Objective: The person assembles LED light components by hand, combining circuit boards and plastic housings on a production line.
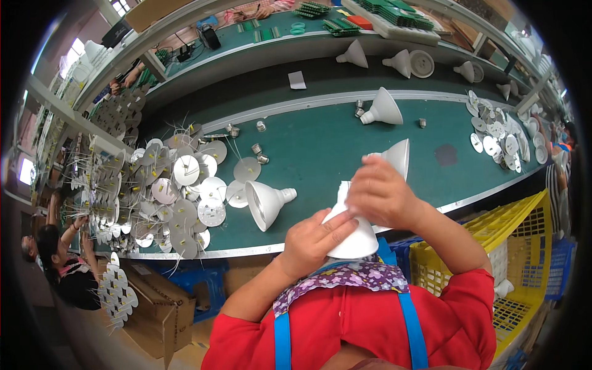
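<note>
A white cone-shaped lamp housing (356,243) is held close to my body, its wide end toward me and its narrow neck pointing away. My left hand (311,242) is closed around its left side. My right hand (383,194) is above the housing's right side near the neck, fingers curled; whatever they pinch is hidden. Just behind that hand, a second lamp housing (399,156) lies on the bench, partly covered. To the left another lamp housing (264,206) rests on its side with its open mouth showing.
Round white discs with wires (185,169) pile up on the bench's left; more discs (496,132) lie at the right. Small metal screw caps (258,149) are scattered about. One lamp housing (383,108) lies farther back. A yellow basket (521,246) stands at the right, a cardboard box (154,302) lower left.
</note>
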`<state>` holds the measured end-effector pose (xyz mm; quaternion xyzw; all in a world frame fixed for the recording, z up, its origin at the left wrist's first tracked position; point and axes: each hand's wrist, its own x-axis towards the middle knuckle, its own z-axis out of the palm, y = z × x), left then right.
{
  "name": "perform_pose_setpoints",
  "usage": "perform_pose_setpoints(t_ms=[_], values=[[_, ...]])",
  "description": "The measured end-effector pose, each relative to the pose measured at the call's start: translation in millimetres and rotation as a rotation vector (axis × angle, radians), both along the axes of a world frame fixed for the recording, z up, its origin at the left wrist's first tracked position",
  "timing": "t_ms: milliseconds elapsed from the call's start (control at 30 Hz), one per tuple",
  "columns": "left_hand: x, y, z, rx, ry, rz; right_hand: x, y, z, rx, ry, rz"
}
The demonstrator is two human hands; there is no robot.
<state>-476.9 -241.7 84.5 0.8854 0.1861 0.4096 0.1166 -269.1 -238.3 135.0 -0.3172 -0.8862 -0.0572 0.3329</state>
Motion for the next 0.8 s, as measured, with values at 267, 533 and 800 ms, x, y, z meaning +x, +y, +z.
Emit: perform_pose_setpoints(t_ms=[267,533,800], values=[[-2,10,14,0.156,0.023,-0.04,6,9,-4,-1.025,0.864,-0.259],[0,18,12,0.204,0.083,-0.037,14,28,-13,-1.354,0.912,0.022],[10,123,41,-0.119,-0.019,0.053,9,58,-18,-1.124,1.264,-0.31]])
